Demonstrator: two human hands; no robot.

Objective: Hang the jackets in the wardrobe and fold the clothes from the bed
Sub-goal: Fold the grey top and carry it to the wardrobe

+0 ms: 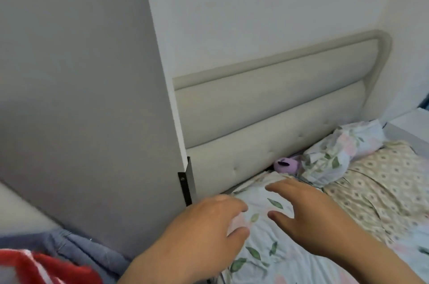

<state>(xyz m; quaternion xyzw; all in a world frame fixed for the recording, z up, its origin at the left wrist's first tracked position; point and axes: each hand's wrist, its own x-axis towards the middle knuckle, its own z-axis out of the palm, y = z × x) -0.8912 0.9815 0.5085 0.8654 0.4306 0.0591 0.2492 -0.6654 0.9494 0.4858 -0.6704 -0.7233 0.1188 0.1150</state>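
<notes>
Low in the frame, our left grip (209, 232) and right grip (308, 221) hover over the bed's leaf-print sheet (274, 265). The right one's fingers are spread apart; the left one's are loosely bent and hold nothing. At lower left, a blue garment (88, 249) and a blurred red-and-white garment (46, 267) lie crumpled beside the grey wardrobe (88, 98). A purple plush toy (286, 164) sits against the beige headboard (278, 116).
</notes>
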